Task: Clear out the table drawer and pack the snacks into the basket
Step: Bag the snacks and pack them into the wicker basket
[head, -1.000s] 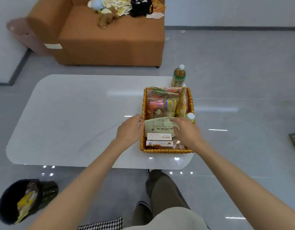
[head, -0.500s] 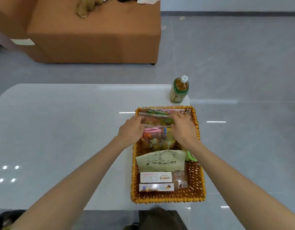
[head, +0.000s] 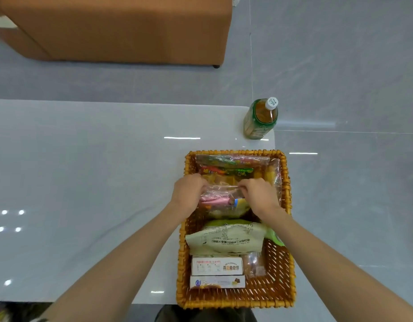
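The left hand (head: 188, 194) and right hand (head: 259, 196), fingers curled, each pinch the top of a clear plastic bag of colourful snacks (head: 224, 203) inside the woven orange wicker basket (head: 279, 296), which sits on the glossy white bench (head: 84, 182).

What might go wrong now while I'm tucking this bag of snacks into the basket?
The left hand and right hand both pinch the clear bag; a hard pull might tear it. The basket sits at the corner of the table, so a push may slide it off. The bottle stands by the far edge and might get knocked over.
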`<state>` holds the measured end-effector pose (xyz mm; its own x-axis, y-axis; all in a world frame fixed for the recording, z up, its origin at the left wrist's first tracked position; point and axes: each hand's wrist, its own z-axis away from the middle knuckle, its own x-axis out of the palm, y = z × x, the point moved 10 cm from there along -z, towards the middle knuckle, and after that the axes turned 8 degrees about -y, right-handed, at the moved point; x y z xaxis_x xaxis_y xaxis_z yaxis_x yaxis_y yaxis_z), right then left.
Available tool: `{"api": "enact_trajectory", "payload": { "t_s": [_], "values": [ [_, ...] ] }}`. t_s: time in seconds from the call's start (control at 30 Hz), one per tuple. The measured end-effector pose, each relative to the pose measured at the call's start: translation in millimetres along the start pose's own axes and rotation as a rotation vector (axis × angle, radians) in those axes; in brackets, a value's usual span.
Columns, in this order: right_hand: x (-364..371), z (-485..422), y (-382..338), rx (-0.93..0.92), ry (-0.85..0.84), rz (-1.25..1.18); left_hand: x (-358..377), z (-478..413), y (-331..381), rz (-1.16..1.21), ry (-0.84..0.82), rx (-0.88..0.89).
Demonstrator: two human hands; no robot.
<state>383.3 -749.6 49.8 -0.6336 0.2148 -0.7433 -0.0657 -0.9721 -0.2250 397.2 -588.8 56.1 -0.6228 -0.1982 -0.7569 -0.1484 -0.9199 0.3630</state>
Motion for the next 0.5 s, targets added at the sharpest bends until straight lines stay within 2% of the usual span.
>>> {"api": "enact_trajectory", "payload": {
  "t_s": [0.13,0.17,0.27,0.33,0.37,0.43,0.5],
  "values": [
    [10,6,0,-0.027,-0.031,0.029,4,4,-2,0.057,0.007,0.004],
    [2,9,-3,-0.064,0.031,0.021,-1,2,-2,0.083,0.023,0.010],
    [-42,21,-11,-0.193,0.354,-0.001,-16,-3,1,0.108,0.050,0.035],
    [-67,22,-5,-0.194,0.518,-0.016,-32,-5,5,0.087,0.121,0.062],
    [-75,16,2,-0.164,0.537,-0.034,-42,-5,7,0.095,0.180,0.074],
    [-77,-1,16,-0.075,0.459,-0.088,-61,-6,10,0.111,0.287,0.078],
    [-71,-14,20,-0.032,0.350,-0.141,-65,-15,10,0.084,0.293,0.057]
  ]
}}
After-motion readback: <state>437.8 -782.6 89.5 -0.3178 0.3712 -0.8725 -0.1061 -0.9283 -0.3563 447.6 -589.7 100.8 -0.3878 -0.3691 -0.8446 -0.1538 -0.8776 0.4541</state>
